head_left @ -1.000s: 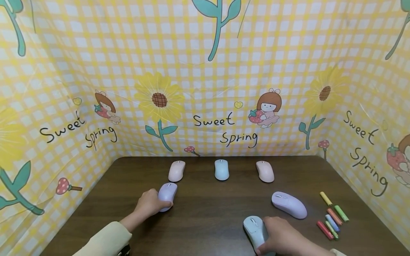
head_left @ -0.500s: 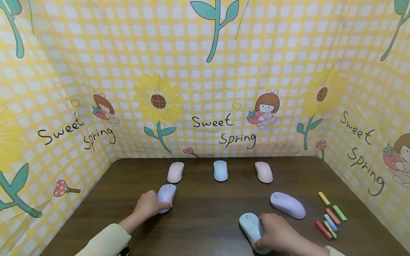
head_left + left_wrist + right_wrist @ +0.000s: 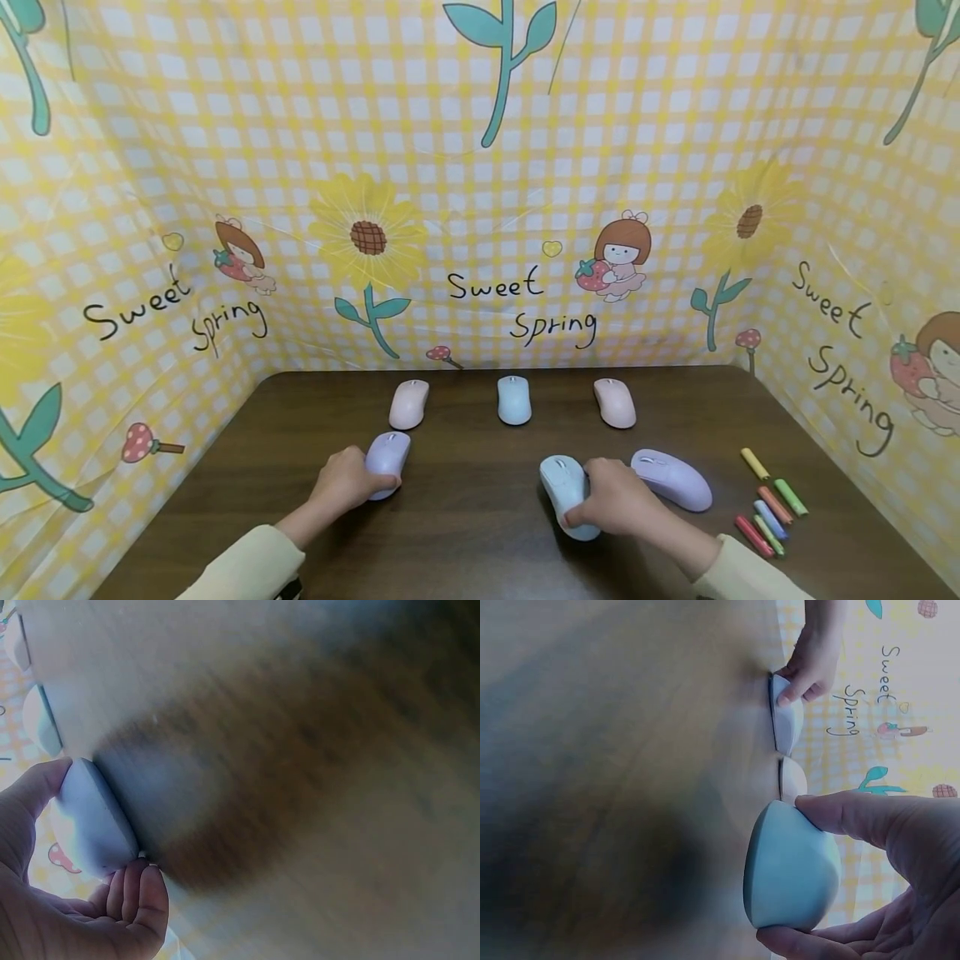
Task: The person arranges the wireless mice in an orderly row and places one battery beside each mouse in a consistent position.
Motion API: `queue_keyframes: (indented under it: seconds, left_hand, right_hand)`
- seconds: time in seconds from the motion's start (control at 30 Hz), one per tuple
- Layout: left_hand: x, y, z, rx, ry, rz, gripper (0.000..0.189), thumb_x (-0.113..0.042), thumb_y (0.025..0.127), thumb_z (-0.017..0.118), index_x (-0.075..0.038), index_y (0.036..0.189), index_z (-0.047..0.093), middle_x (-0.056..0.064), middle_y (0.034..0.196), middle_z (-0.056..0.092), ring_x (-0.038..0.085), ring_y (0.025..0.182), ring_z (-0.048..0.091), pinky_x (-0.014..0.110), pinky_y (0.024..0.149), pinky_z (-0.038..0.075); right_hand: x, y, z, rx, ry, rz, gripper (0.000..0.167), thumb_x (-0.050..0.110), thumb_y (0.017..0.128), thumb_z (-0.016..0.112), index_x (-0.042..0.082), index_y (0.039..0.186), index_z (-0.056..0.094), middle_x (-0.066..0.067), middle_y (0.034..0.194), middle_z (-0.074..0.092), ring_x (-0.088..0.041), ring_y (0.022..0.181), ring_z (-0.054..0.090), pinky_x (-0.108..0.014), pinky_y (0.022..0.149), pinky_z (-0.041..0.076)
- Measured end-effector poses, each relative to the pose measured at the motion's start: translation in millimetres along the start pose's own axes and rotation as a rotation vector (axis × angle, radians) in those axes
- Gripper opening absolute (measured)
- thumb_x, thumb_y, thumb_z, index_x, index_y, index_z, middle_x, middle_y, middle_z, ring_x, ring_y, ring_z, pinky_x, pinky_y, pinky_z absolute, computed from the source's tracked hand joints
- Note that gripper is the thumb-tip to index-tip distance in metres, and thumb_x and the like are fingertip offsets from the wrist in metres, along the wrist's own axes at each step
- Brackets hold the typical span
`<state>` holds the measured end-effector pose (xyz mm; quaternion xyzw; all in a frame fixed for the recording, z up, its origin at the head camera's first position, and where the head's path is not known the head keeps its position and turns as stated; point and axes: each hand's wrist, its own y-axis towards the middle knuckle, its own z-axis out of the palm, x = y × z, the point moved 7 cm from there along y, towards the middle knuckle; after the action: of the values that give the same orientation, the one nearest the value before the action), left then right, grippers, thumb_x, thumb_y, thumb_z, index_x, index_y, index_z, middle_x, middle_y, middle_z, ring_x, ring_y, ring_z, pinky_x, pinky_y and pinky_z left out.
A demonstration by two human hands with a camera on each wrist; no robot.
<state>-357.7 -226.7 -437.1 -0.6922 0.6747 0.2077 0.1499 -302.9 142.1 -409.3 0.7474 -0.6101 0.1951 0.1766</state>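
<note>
My left hand [image 3: 347,483] grips a lilac computer mouse [image 3: 388,458] on the left of the dark wooden table; in the left wrist view the thumb and fingers hold this mouse [image 3: 94,821] by its sides. Near the table's middle, my right hand [image 3: 617,498] holds a pale blue-green mouse [image 3: 564,487] between thumb and fingers. The right wrist view has that mouse [image 3: 791,866] side-on; whether its base touches the table I cannot tell. Just right of it lies a second lilac mouse [image 3: 677,483], tilted sideways, partly behind the right hand.
Along the back stand a pink mouse [image 3: 409,405], a light blue mouse [image 3: 514,400] and another pink mouse [image 3: 615,403]. Several short coloured sticks [image 3: 772,504] lie at the right. A yellow checked cloth [image 3: 480,208] hangs behind and at both sides of the table [image 3: 457,542].
My right hand has moved forward and left with the blue-green mouse, away from the table's front. The left hand stays on its lilac mouse; the view has shifted slightly.
</note>
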Motion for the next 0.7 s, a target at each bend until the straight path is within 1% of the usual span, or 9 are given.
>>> queue_keyframes:
  seconds: [0.17,0.33,0.47,0.7]
  left_hand:
    - [0.0,-1.0,-0.1,0.005,-0.005,-0.002,0.052,-0.038,0.064,0.087,0.003,0.079,0.058,0.009,0.071,0.056,0.024,0.062,0.053,0.038,0.054,0.044]
    - [-0.6,-1.1,-0.6,0.025,-0.001,-0.020,0.054,-0.037,0.065,0.086,0.005,0.082,0.057,0.011,0.073,0.057,0.025,0.064,0.054,0.038,0.055,0.045]
    - [0.3,-1.0,0.3,0.034,-0.001,-0.030,0.053,-0.037,0.066,0.086,0.005,0.082,0.057,0.011,0.074,0.057,0.025,0.064,0.054,0.038,0.055,0.045]
    - [0.2,-1.0,-0.4,0.028,0.003,-0.022,0.053,-0.037,0.066,0.086,0.005,0.081,0.058,0.011,0.073,0.057,0.025,0.064,0.054,0.038,0.055,0.044]
  right_hand:
    - [5.8,15.3,0.6,-0.001,0.006,0.026,0.048,0.034,0.058,0.091,0.003,0.080,0.063,-0.003,0.069,0.056,-0.019,0.061,0.052,-0.033,0.054,0.044]
    - [12.3,30.0,-0.3,-0.016,0.043,0.061,0.046,0.034,0.061,0.090,0.004,0.079,0.061,-0.003,0.069,0.057,-0.018,0.060,0.054,-0.032,0.053,0.044]
    - [15.0,40.1,4.1,-0.016,0.049,0.096,0.047,0.035,0.062,0.090,0.003,0.078,0.060,-0.004,0.069,0.056,-0.019,0.060,0.054,-0.032,0.052,0.044]
    - [21.7,52.9,11.1,-0.017,0.026,0.131,0.052,0.037,0.062,0.089,0.001,0.085,0.060,-0.006,0.074,0.056,-0.021,0.065,0.054,-0.034,0.056,0.045]
